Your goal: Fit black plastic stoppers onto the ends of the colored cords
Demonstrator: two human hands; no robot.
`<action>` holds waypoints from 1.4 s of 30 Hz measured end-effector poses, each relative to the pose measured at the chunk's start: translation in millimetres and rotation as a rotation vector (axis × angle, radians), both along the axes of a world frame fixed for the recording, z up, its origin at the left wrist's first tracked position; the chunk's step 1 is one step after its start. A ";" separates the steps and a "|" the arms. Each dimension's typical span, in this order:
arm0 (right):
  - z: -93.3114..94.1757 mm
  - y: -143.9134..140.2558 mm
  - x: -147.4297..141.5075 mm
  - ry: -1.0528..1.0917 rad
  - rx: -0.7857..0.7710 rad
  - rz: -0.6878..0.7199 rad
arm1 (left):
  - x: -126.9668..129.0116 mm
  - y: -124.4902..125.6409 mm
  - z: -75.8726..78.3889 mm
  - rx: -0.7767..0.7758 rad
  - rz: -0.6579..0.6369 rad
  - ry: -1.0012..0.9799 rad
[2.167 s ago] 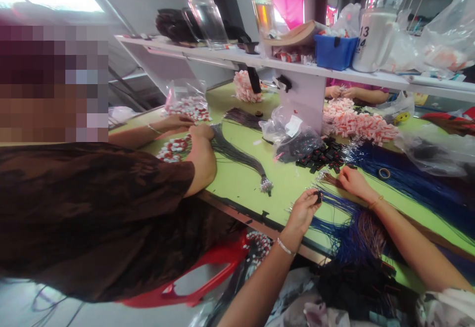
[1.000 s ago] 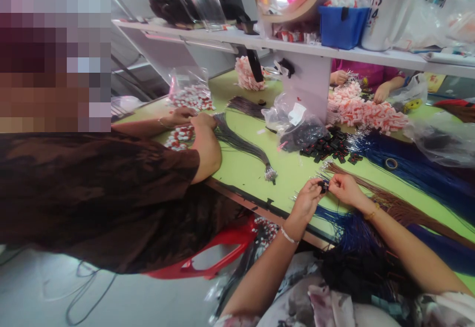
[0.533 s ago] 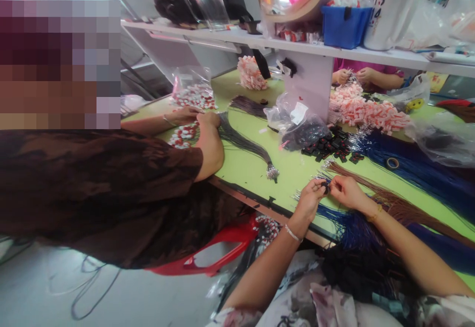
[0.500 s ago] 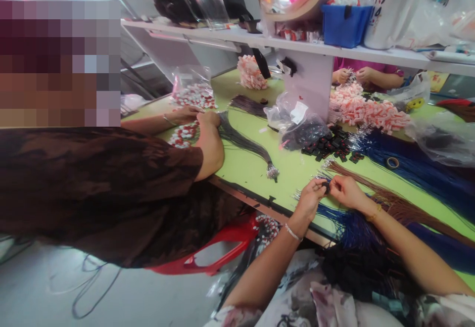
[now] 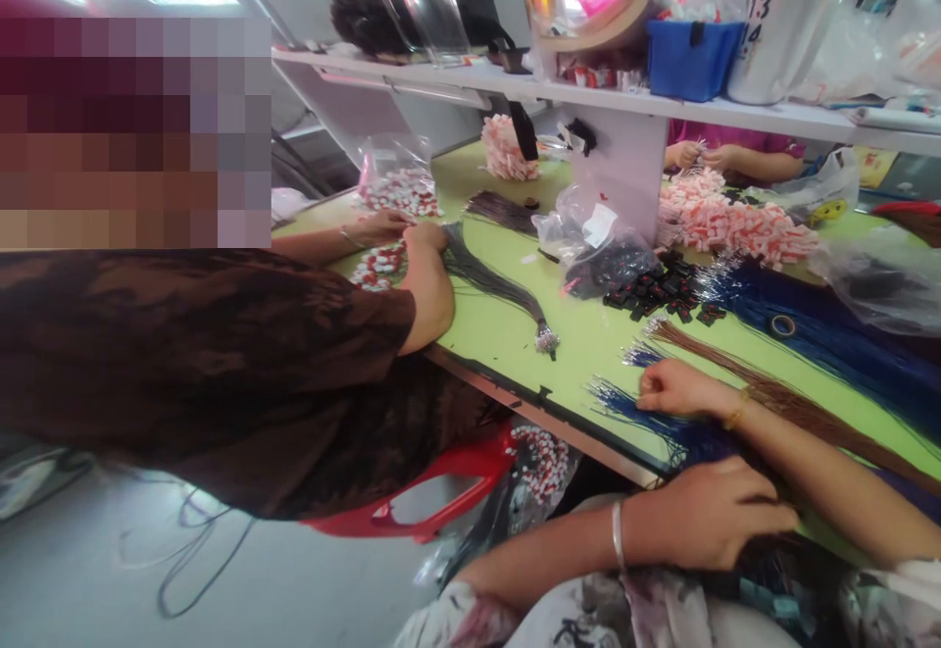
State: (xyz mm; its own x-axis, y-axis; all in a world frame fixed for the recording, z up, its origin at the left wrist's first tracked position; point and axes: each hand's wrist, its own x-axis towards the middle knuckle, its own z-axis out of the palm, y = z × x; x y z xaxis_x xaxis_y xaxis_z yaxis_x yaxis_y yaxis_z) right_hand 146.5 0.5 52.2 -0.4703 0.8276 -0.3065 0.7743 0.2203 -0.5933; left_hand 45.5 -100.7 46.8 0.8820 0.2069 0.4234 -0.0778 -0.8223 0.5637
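My right hand (image 5: 680, 390) rests on the green table (image 5: 507, 339), its fingers curled on the tinned ends of a blue wire bundle (image 5: 621, 403). Brown wires (image 5: 742, 378) run beside that hand. My left hand (image 5: 710, 521) lies palm down below the table edge, on a dark heap of wires in my lap (image 5: 765, 579); whether it holds anything is hidden. Small black connectors (image 5: 658, 293) are scattered a little beyond my right hand.
A co-worker in a brown top (image 5: 221, 364) leans in from the left, hands (image 5: 422, 236) at grey wires (image 5: 500, 290) and red-white connectors (image 5: 378, 264). A plastic bag (image 5: 603, 251), pink-white parts (image 5: 735, 224), a tape roll (image 5: 783, 324) and a shelf (image 5: 588, 99) lie beyond. Another person's hands (image 5: 698, 153) work opposite.
My hands had been together at a black connector above the blue wires. My left hand has dropped to the heap in my lap; my right hand has lowered onto the blue wires.
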 end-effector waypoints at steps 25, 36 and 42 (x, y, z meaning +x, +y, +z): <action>-17.8 -23.2 -9.1 0.090 0.313 -0.079 | -33.7 230.3 -67.3 -0.437 1.051 0.020; -6.4 -5.3 -13.7 0.620 0.151 -0.260 | -80.2 199.0 -33.3 -1.123 0.862 -0.542; 10.9 -0.2 -24.3 0.748 0.197 -0.274 | -90.0 150.7 -22.3 -1.349 0.743 -0.740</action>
